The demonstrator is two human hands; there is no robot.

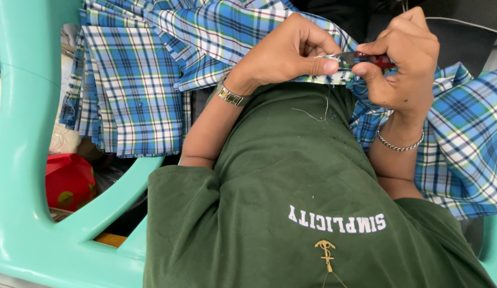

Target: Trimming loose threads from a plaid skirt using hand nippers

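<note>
Broadly, blue, white and green plaid cotton cloth [152, 58] is spreading across the upper frame, draping over a mint-green plastic chair [24, 160] at left. Left hand [288, 53], upper centre, is pinching the cloth's folded edge, thumb and fingers clamped together, probably tensioning it for trimming. Right hand [403, 58], upper right, is gripping a small red-handled thread snipper [366, 57], fingers closed round it; its long axis is lying horizontal, blades pointing left toward the pinch.
</note>
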